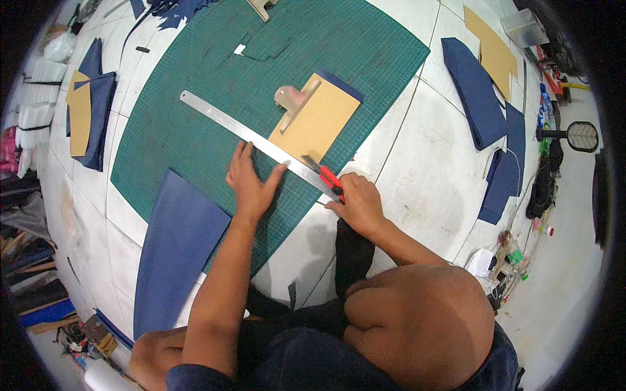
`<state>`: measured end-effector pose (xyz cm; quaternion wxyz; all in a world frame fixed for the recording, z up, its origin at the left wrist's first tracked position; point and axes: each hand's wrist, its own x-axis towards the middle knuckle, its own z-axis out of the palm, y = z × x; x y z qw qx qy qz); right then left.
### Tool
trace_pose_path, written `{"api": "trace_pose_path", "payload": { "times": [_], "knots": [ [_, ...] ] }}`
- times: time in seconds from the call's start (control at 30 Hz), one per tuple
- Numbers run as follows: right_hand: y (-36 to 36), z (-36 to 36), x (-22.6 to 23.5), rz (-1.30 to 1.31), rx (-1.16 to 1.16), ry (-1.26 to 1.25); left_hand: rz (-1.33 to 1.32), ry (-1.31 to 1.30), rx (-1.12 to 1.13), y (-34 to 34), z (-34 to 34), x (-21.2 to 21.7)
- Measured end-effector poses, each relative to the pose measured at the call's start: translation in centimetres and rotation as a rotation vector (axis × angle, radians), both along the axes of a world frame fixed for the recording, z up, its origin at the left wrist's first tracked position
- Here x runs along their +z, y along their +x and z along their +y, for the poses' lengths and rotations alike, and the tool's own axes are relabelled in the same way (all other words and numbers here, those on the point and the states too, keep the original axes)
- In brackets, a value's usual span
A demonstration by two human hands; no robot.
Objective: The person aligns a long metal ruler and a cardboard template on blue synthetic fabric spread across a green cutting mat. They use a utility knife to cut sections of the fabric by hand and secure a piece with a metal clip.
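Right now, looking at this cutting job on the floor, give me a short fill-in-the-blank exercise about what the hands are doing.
The left hand presses flat on the metal ____.
The right hand holds a red ____ against the ruler's edge.
The ruler lies across a tan card on the ____ cutting mat.

Missing words: ruler; knife; green

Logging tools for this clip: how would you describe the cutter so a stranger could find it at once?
Start at the big green cutting mat on the white tiled floor, then follow the long steel ruler lying diagonally across it. At the ruler's lower end, the right hand holds the utility knife against its edge, beside a tan cardboard template. It is the only red-and-black thing on the mat.
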<state>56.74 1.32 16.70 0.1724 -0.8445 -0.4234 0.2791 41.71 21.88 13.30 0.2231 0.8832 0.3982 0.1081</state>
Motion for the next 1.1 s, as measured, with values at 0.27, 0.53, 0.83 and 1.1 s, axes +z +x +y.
{"api": "trace_pose_path", "payload": {
  "times": [0.27,0.53,0.83,1.1],
  "knots": [
    [-0.4,-1.3,-0.7,0.158,-0.094,0.260,-0.067,-0.015,0.137,-0.4,-0.6,-0.7],
    [4.7,-2.6,0.4,0.375,-0.508,0.461,0.040,-0.053,0.167,3.1,-1.3,1.1],
    [6.6,-3.4,-0.2,0.248,-0.646,0.449,0.069,-0.086,0.220,4.5,-2.0,1.4],
    [7.1,-5.1,-1.4,0.266,-0.770,0.478,-0.060,-0.337,0.225,3.1,-1.6,0.0]
  ]
}}
